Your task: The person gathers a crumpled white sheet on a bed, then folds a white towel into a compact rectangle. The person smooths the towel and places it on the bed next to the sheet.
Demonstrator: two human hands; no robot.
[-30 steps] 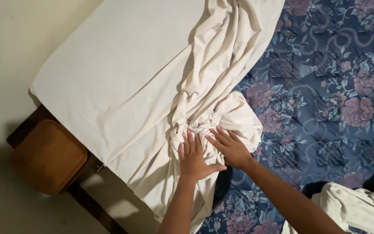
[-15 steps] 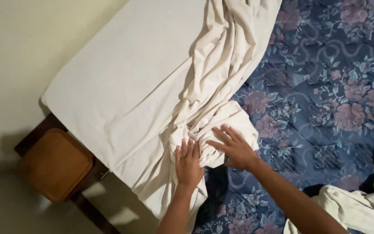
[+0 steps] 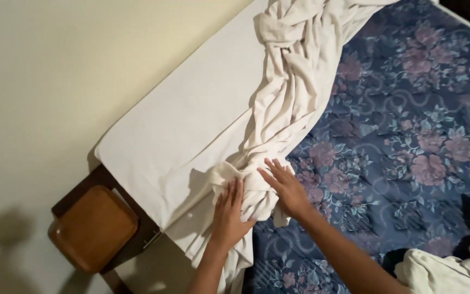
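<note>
We press our left hand (image 3: 229,215) flat, fingers together, on the bunched cream sheet (image 3: 278,125) at the mattress's (image 3: 409,125) near-left corner. Our right hand (image 3: 285,188) rests spread on the same bunch. The sheet's twisted length runs from near-left to far-right.

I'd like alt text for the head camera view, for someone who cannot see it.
Seen from above, a person's left hand and right hand press flat on a bunched cream sheet at the corner of a blue floral mattress. Part of the sheet lies smooth along the edge by a pale wall, above a brown wooden bedpost. More pale cloth lies at lower right.
</note>
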